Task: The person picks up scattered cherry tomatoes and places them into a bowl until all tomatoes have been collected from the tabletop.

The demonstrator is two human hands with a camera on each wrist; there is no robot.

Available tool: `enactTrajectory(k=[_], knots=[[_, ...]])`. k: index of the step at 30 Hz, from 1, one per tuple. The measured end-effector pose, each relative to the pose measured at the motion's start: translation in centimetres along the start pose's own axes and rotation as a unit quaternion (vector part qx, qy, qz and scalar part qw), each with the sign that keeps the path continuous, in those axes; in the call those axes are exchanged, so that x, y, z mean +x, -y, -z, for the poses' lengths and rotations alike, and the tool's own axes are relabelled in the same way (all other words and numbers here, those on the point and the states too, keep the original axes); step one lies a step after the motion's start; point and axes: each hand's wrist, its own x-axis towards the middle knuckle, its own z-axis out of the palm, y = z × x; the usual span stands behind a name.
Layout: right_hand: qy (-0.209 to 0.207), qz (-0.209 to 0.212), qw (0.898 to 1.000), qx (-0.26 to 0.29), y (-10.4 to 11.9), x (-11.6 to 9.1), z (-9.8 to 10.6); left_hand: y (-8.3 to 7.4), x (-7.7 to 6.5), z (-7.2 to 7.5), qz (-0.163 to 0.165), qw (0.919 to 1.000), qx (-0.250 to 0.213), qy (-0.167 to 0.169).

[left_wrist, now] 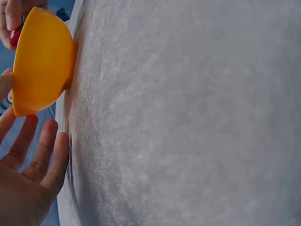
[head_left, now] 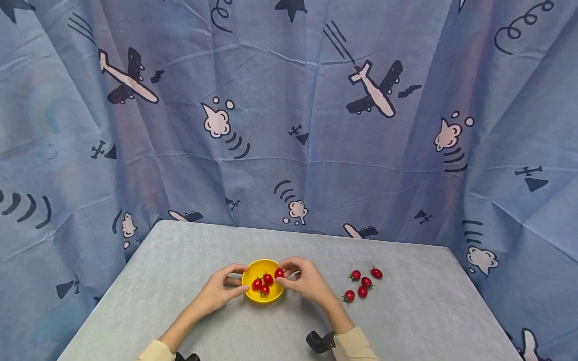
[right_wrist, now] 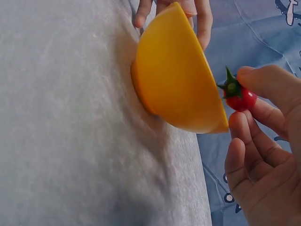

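A yellow bowl (head_left: 264, 298) stands on the grey table, with three cherry tomatoes (head_left: 257, 284) inside. At its right rim my right hand (head_left: 306, 280) pinches another cherry tomato (right_wrist: 240, 98) between thumb and fingers, its green stem end facing the bowl in the right wrist view. My left hand (head_left: 221, 288) rests against the bowl's left side, thumb and fingertips touching near the rim. Seen from the left wrist, its fingers (left_wrist: 49, 141) are spread and fairly straight beside the bowl.
Several loose cherry tomatoes (head_left: 363, 291) lie on the table (head_left: 429, 311) to the right of my right hand. A blue curtain (head_left: 271, 125) printed with planes hangs behind the table and along its sides. A black wrist camera mount (head_left: 319, 343) sits by my right sleeve.
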Motion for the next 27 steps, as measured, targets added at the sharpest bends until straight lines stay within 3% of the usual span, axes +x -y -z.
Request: enactTrajectory(k=[11, 27], knots=[[-0.006, -0.021, 1.0, -0.01, -0.1, -0.5, 1.3, 0.0, 0.0, -0.1, 0.0, 1.0, 0.003, -0.002], [-0.056, -0.053, 0.996, -0.051, -1.7, -3.6, 6.7, -0.1, 0.0, -0.1, 0.002, 1.0, 0.006, -0.002]])
